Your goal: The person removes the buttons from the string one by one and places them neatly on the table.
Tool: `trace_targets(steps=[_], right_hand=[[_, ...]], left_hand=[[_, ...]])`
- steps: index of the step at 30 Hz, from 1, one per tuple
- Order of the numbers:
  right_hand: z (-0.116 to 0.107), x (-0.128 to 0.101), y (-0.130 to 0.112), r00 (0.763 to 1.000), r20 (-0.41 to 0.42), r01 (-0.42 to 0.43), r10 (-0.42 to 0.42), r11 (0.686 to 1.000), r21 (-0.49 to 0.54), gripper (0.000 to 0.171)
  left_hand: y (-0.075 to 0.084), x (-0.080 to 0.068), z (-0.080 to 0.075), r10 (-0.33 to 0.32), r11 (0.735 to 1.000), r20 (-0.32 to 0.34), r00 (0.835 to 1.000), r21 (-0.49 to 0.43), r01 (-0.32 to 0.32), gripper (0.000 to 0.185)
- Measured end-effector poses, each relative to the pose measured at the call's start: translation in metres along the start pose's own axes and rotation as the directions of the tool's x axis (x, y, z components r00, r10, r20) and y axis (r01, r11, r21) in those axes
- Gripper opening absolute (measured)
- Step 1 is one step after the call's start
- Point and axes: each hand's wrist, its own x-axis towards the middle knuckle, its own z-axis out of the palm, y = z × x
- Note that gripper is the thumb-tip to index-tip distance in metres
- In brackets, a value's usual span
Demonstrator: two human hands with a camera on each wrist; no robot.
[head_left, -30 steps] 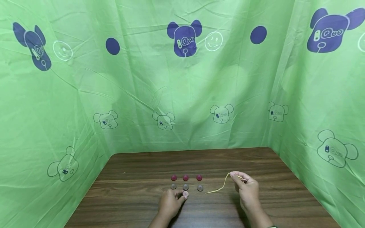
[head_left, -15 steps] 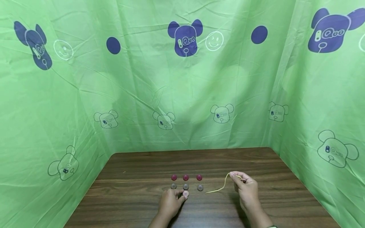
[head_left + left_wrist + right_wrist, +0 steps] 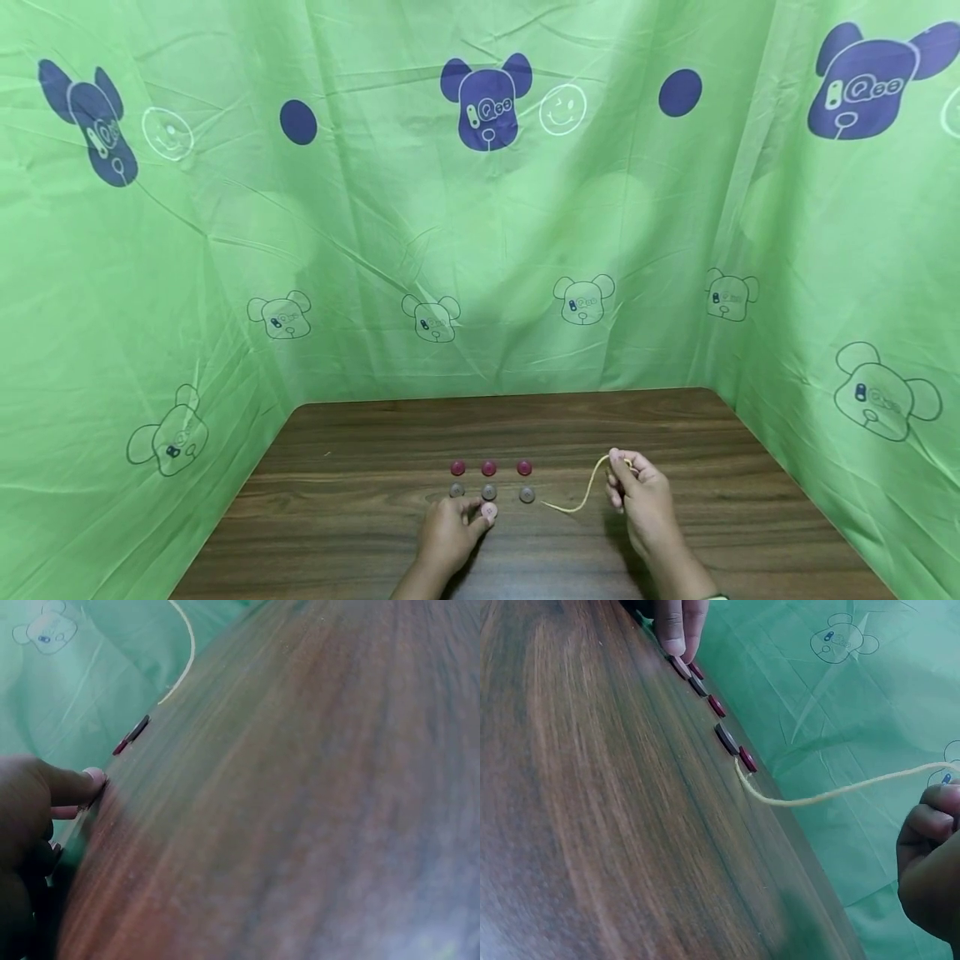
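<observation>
On the brown wooden table (image 3: 360, 517) lie three dark red buttons (image 3: 488, 467) in a row, with three grey buttons (image 3: 489, 492) just in front of them. My left hand (image 3: 480, 517) pinches a pink button (image 3: 488, 511) lying on the table before the middle grey one. In the left wrist view a fingertip (image 3: 94, 778) rests at that button's edge. To the right, my right hand (image 3: 621, 467) pinches one end of a yellow string (image 3: 588, 487). The string arcs down, and its free end lies beside the right grey button (image 3: 726, 738).
Green cloth printed with bears (image 3: 480, 250) hangs round the table at the back and on both sides. Bare wood shows behind the buttons and along the near edge. A tiny red speck (image 3: 327, 454) lies at the left.
My right hand has shifted slightly left and curled in a little, drawing the string's loop with it. My left hand stays on the pink button.
</observation>
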Motion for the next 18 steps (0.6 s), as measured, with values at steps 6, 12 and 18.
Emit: trace_targets(steps=[6,12,18], right_hand=[[-0.006,-0.002,0.0,0.976,0.216,-0.002,-0.033,0.987,0.158,0.014],[-0.015,0.002,0.003,0.838,0.524,-0.082,-0.15,0.916,0.394,0.04],[-0.01,0.0,0.001,0.874,0.478,-0.075,-0.092,0.944,0.32,0.023]], left_hand=[[0.001,0.0,-0.001,-0.015,1.0,0.005,1.0,-0.018,0.015,0.037],[0.002,0.0,-0.001,-0.004,1.0,0.003,1.0,-0.019,0.004,0.034],[0.001,0.0,-0.001,-0.01,0.999,0.009,1.0,-0.039,0.01,0.03]])
